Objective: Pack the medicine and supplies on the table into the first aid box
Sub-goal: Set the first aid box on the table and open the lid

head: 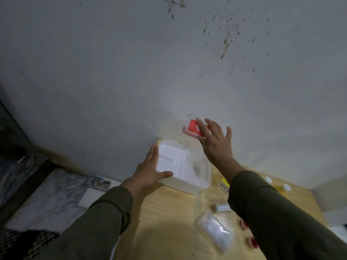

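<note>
On the table, left hand (150,167) flat against box (187,182) side, right hand (214,139) spread on lid (193,128)

Translucent plastic first aid box (195,182) set on pale wooden table (165,218) against wall, clear plastic packet (216,230) nearer, white-capped bottles (286,187) at right.

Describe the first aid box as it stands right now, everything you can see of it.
The first aid box is translucent whitish plastic and stands open at the back of the wooden table, against the wall. A white divided tray sits inside. Its clear lid, with a red label and pinkish handle, is raised. The left hand rests on the box's left side; the right hand is open at the lid.
</note>
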